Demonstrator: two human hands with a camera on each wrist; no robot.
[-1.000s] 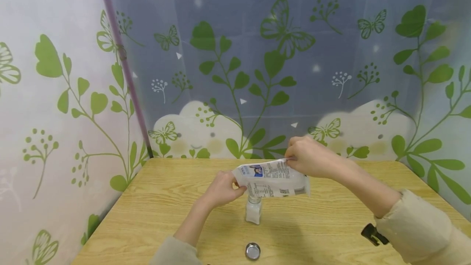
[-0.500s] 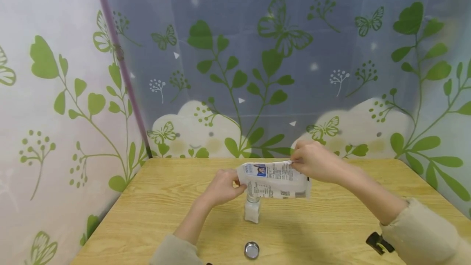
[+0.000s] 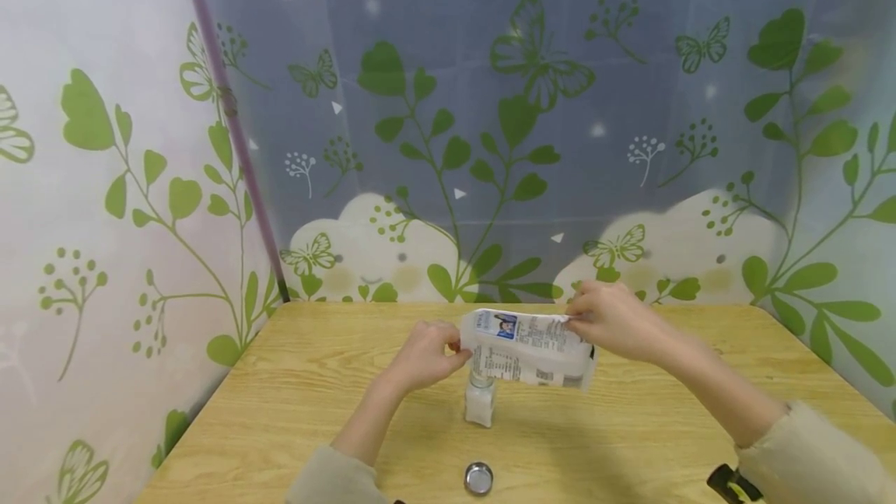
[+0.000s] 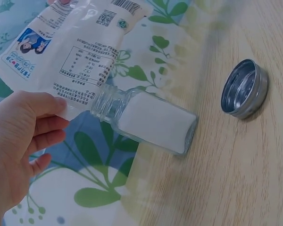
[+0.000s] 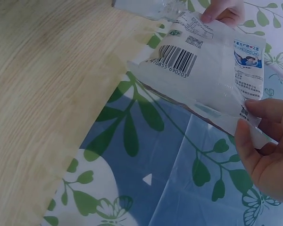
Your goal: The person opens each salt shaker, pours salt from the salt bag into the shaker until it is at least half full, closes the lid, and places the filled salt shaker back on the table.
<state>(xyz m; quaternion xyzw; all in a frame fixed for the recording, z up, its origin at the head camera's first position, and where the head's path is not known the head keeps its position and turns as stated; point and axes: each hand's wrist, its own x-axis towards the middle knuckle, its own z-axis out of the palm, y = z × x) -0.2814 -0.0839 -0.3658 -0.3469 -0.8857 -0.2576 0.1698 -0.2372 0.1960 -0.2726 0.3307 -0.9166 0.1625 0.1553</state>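
A white printed plastic pouch is held between both hands above the table. My left hand pinches its left corner; in the left wrist view the thumb lies on the pouch's printed face. My right hand pinches the opposite upper corner, fingers and thumb on either side of the film. Beneath the pouch's left end stands a clear glass jar, filled with white powder nearly to its shoulder. The pouch's corner meets the jar's threaded mouth; whether powder flows is hidden.
A round silver metal lid lies hollow side up on the wooden table, nearer me than the jar. Behind the table hangs a leaf-patterned curtain. A black clip or strap shows by the right sleeve.
My right hand has moved right and down with its end of the pouch, so the pouch now slopes less up toward the right. The left hand, jar and lid stay about where they were.
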